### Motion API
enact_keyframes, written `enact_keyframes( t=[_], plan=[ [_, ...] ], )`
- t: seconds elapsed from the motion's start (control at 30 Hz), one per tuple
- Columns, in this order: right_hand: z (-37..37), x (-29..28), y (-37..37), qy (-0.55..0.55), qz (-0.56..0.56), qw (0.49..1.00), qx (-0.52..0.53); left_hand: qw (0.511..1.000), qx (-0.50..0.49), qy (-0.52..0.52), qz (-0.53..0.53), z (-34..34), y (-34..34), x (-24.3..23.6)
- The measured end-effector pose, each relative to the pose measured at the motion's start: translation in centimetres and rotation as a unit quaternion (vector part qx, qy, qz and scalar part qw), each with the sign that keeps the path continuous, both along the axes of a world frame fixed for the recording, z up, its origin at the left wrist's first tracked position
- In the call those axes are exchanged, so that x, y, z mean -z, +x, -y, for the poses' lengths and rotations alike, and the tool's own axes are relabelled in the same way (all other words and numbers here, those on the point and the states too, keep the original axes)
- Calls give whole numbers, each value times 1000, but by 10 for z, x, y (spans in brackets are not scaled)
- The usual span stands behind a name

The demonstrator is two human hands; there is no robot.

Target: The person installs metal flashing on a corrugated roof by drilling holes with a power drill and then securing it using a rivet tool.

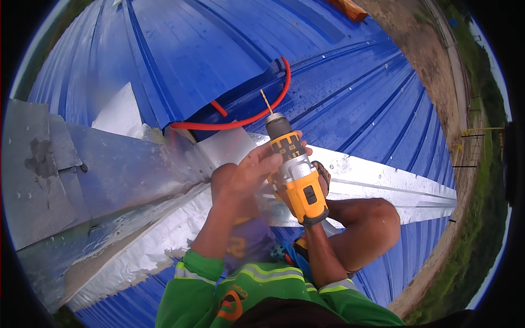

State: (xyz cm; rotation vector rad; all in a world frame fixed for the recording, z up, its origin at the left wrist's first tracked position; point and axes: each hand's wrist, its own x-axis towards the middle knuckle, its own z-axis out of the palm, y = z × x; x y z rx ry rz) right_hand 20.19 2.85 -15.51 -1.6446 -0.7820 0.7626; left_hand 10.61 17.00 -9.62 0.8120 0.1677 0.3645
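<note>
A yellow and black cordless drill (299,183) is held up in front of me, its long twist bit (266,101) pointing away toward the blue roofing. My left hand (246,172) is closed around the collar behind the chuck, thumb on the near side and fingertips showing beyond it. Coming up from below, my right hand (315,230) is at the rear of the drill. The drill body hides most of it, including the fingers at the handle. The bit tip touches nothing. Past it, a red hose (235,126) curves across the sheets.
Blue ribbed metal roofing (350,104) surrounds me. A shiny metal strip (383,177) runs right, and creased silver flashing (136,158) lies left. One bent knee (377,218) is beside my right forearm. A wooden piece (350,10) lies at the far edge; bare ground and grass are beyond.
</note>
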Motion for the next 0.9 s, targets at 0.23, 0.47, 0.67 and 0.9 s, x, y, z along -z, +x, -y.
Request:
enact_keyframes(
  t=[0.23, 0.47, 0.67, 0.9],
  plan=[
    [5, 2, 1, -139, 22, 989, -36, 1000, 26, 11, -8, -5, -1, -10],
    [9, 5, 5, -72, 29, 997, -11, 999, 29, 19, 2, -6, 1, -8],
    [12, 16, 11, -25, 206, 978, -2, 999, 35, 16, -4, -4, 7, -7],
    [16, 42, 25, -2, 270, 962, -42, 954, 83, 209, -197, -57, 5, 27]
  ],
)
